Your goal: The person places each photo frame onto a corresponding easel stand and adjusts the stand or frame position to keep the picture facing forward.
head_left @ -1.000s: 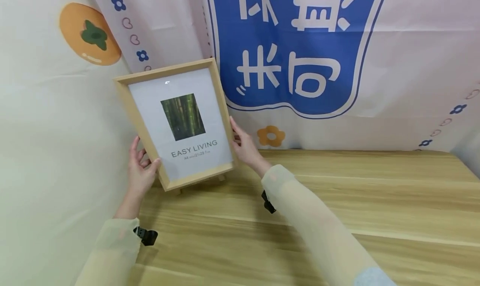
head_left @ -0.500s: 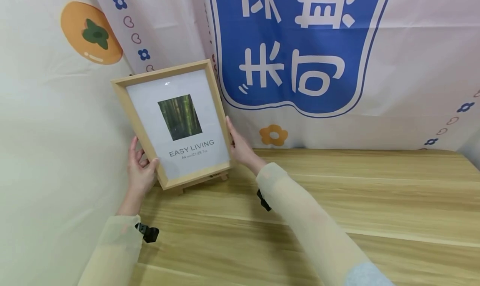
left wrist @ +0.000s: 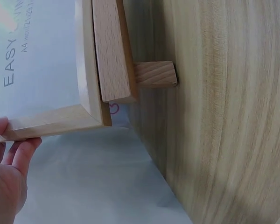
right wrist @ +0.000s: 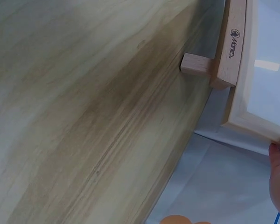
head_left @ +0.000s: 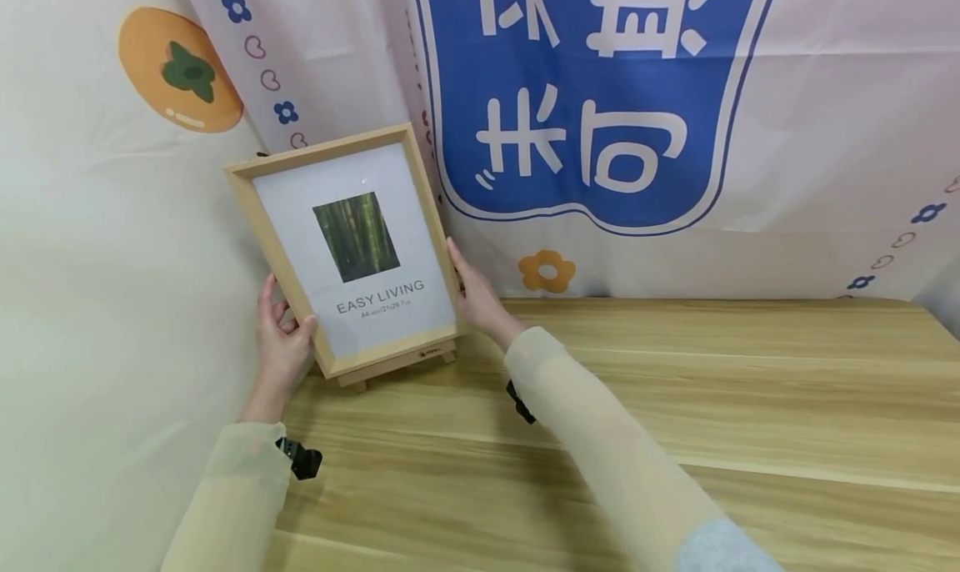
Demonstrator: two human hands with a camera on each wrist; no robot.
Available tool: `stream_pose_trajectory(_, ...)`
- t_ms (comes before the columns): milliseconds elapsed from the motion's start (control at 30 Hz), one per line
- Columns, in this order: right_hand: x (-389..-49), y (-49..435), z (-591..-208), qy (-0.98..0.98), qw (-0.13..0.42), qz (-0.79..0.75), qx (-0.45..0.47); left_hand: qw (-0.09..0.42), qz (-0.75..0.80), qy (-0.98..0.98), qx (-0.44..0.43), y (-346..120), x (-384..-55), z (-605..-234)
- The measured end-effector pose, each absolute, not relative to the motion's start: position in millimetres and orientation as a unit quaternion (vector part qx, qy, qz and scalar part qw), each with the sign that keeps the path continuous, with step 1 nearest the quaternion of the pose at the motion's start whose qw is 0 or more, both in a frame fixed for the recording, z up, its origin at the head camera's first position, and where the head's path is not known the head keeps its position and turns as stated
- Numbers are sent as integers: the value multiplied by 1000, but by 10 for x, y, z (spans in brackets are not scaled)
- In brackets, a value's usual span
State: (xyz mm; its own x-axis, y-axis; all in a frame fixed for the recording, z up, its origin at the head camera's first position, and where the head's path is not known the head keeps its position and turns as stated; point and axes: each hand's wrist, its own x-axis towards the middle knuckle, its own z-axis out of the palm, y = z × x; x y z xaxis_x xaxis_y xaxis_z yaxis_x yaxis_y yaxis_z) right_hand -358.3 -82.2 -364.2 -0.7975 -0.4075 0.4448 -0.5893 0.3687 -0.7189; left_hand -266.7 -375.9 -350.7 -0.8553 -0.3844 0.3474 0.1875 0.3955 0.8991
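A light wooden picture frame [head_left: 345, 362] with a bamboo print and the words EASY LIVING leans back on a small wooden easel [head_left: 397, 361]. Its lower edge sits along the easel's ledge [left wrist: 113, 51], whose short foot [left wrist: 156, 73] stands on the tabletop. My left hand [head_left: 283, 343] grips the frame's left side, thumb on the front and fingers behind, as the left wrist view also shows. On the opposite side my right hand [head_left: 480, 297] holds the right edge, its fingers partly hidden behind. A printed mark shows on the ledge in the right wrist view.
The wood-grain table [head_left: 637, 405] runs off to the right. A pale wall cloth with an orange persimmon [head_left: 180, 67] rises close on the left. Behind hangs a printed cloth with a blue sign [head_left: 585, 138].
The frame has come slightly left and tilted back, and more of the easel's ledge shows below it. My right hand has moved left with it; the left hand has hardly moved.
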Motion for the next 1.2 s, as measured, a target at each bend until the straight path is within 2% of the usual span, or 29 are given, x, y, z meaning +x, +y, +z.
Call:
stream_pose_trajectory(267,-3614,-886,-3740,-819,109,465,318,249,-557,-788,88,-3826,-2655,-3516)
stream_pose_trajectory(567,-3553,-927,-3680,-837,45,469,278,252,-541,-798,83,-3881,-2692,-3523)
stream_pose_trajectory(833,-3539,-909,-3691,-840,34,472,263,219,-539,-810,76,-3892,-2717,-3512)
stream_pose_trajectory(1200,-3486,-878,-3812,-793,34,528,302,218,-553,-802,63,-3935,-2711,-3566)
